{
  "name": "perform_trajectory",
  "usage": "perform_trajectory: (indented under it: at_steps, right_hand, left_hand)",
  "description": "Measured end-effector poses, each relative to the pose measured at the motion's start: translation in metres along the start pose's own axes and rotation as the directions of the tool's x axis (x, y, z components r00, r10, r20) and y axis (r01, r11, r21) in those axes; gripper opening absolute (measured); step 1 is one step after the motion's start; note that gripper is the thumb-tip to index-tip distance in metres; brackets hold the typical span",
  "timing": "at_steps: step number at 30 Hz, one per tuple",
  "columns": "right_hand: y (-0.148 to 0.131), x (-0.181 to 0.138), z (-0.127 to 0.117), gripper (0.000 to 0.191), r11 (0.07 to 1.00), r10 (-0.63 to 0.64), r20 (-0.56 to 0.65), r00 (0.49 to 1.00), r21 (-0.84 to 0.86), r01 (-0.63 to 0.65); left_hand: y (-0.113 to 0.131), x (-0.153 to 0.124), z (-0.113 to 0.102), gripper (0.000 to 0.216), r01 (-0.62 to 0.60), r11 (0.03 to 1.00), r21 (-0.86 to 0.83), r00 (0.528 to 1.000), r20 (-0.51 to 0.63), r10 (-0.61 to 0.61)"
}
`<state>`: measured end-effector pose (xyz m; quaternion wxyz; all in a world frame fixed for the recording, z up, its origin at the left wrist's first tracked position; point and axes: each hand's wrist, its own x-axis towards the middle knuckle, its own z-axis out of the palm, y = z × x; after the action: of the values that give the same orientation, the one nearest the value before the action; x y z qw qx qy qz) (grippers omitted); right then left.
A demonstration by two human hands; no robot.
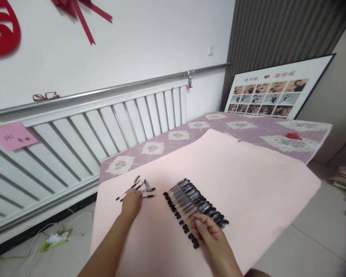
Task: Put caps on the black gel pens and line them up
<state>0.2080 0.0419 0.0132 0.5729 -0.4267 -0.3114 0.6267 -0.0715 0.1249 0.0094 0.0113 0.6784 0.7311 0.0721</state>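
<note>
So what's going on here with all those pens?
Someone has both hands over a big pink sheet. Their left-hand grip is at a few loose pens, with one pen's dark end poking out beside it and loose caps lying close by. Their right-hand grip is at the near end of a row of pens laid side by side. I can't tell whether either one is holding a pen.
</note>
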Motion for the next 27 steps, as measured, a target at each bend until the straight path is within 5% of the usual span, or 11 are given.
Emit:
perform_trajectory:
  at_steps: [8,15,21,27]
  right_hand:
    - [0.001,0.0,-0.001,0.031,1.0,-0.022,0.006,1.0,-0.018,0.022]
    - [0.0,0.001,0.001,0.031,0.998,-0.059,0.043,0.997,-0.031,0.06]
    - [0.001,0.001,0.0,0.031,0.995,-0.057,0.055,0.997,-0.079,0.061]
    - [0.001,0.002,0.001,0.032,0.991,-0.046,0.048,0.998,-0.126,0.052]
  left_hand:
    - [-0.009,-0.006,0.0,0.011,-0.113,0.979,-0.167,0.993,-0.052,0.106]
    - [-0.009,0.01,0.005,0.029,0.07,0.949,-0.308,0.978,-0.167,-0.126]
    - [0.006,0.026,0.008,0.004,0.164,0.907,-0.387,0.973,-0.089,-0.214]
    - [0.015,0.022,0.001,0.013,0.227,0.797,-0.561,0.962,0.0,-0.274]
